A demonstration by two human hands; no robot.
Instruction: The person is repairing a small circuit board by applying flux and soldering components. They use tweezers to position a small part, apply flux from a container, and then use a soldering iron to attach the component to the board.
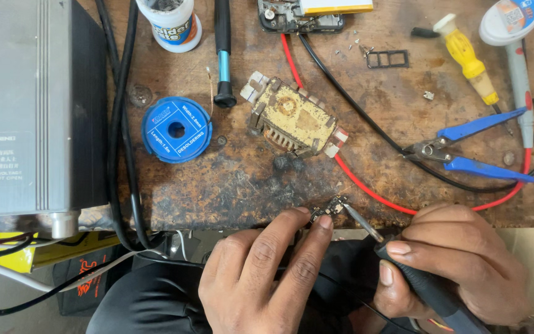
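Diagonally: soldering iron (pixel 403 266) tip toward board (pixel 332 208).

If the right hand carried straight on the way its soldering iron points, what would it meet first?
Most likely the small circuit board under the left hand's fingertips; the right hand's soldering iron tip seems just short of it, though depth is unclear.

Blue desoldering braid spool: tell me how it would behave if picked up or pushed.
The blue desoldering braid spool lies flat on the scorched workbench, so it would probably slide rather than roll. It looks like thin plastic, likely light. Set on edge, its round rim could roll away.
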